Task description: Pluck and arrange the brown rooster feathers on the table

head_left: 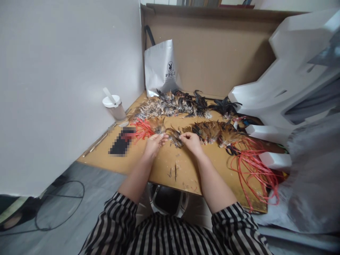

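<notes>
My left hand point(157, 143) hovers over the table's middle, thumb and fingers pinched together; what lies between them is too small to make out. Opposite it, my right hand point(191, 142) pinches the edge of a small bunch of brown and black feathers point(175, 138), which spans the gap between both hands. Just beyond my left fingertips is a tuft of brown feathers point(158, 124), beside red plastic strips point(143, 128). To the right of my right hand runs a row of brown feather bunches point(209, 131).
A long pile of feathers point(170, 106) lies along the back, before a silver bag point(160, 67). At left stand a lidded cup point(117, 109) and a blurred-out dark object point(122, 142). Red strips point(249, 163) hang over the right edge by white foam pieces point(276, 160). Cardboard point(212, 53) walls the back.
</notes>
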A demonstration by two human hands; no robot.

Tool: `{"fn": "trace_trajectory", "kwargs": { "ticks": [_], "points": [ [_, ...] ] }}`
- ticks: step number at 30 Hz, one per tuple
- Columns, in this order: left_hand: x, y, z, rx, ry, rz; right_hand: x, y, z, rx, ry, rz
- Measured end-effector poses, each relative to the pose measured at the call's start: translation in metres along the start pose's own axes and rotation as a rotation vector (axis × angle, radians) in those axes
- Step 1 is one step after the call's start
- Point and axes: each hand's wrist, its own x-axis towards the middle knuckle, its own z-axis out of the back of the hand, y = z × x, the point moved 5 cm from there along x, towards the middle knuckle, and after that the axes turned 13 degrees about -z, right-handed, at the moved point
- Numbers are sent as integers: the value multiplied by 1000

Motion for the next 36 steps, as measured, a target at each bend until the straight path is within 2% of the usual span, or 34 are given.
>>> {"fn": "trace_trajectory", "kwargs": {
  "ticks": [6,11,16,22,25,31,36],
  "points": [
    [-1,0,0,8,-18,8,-9,0,-11,-449,14,18],
    [-2,-1,-2,2,-1,18,-13,2,-15,-531,33,18],
    [-2,0,-3,-23,27,12,-9,-2,-13,-416,2,11],
    [-2,4,-2,-53,38,41,-1,-10,-17,16,91,-65],
    [-2,6,-3,-67,57,65,0,-10,-20,145,110,-107],
    [-4,8,-10,-122,142,94,-12,2,-30,79,160,-9],
    [-6,2,-15,-157,188,74,-22,6,-40,86,300,-77]
  ]
}}
